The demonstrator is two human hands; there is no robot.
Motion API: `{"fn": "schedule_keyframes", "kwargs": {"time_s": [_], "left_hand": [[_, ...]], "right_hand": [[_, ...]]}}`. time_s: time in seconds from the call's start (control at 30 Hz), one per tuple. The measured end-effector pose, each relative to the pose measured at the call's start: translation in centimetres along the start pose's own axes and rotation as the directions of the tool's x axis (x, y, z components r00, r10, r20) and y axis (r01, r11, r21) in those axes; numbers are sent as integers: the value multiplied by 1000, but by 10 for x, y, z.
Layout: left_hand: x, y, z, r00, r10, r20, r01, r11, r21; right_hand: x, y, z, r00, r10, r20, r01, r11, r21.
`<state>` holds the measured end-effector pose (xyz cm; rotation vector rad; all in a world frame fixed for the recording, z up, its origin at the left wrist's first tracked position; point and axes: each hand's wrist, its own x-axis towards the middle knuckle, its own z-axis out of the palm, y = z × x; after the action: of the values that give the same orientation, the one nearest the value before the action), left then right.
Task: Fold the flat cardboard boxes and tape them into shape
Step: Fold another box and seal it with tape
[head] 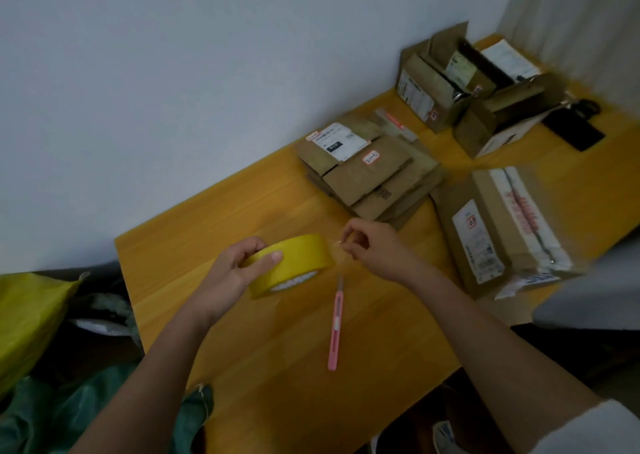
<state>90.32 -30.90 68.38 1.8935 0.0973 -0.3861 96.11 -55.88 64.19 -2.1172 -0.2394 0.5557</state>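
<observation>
Gripping glossy yellow tape roll (291, 263), left hand (235, 273)

- Yellow plastic bag (26, 318) and green sack (86, 408) lie off the tabletop's left edge.
- Black phone-like slab (575, 131) rests near the tabletop's far right corner; grey wall (173, 72) behind.

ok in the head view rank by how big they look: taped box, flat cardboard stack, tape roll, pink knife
1. taped box and flat cardboard stack: too alike to rank
2. tape roll, nearer the camera
3. pink knife, long but thin
</observation>
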Motion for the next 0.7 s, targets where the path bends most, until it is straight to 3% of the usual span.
{"fn": "schedule_keyframes", "kwargs": {"time_s": [0.17,0.3,0.43,0.53,0.7], "left_hand": [[5,41,50,996,47,75,-54,995,81],[14,62,96,993,80,86,-103,947,303],[15,73,133,997,79,12,-68,772,632],[13,96,174,995,76,58,-94,679,728],[20,126,240,982,135,131,-176,420,890]], "right_hand": [[-54,4,-57,996,61,-69,-64,997,-45],[-103,27,-116,967,101,-233,-135,981,-136],[-151,44,-162,951,69,-302,-120,981,-153],[-170,69,-178,911,96,-400,-130,990,-59],[-192,112,-199,828,182,-530,-145,983,111]]}}
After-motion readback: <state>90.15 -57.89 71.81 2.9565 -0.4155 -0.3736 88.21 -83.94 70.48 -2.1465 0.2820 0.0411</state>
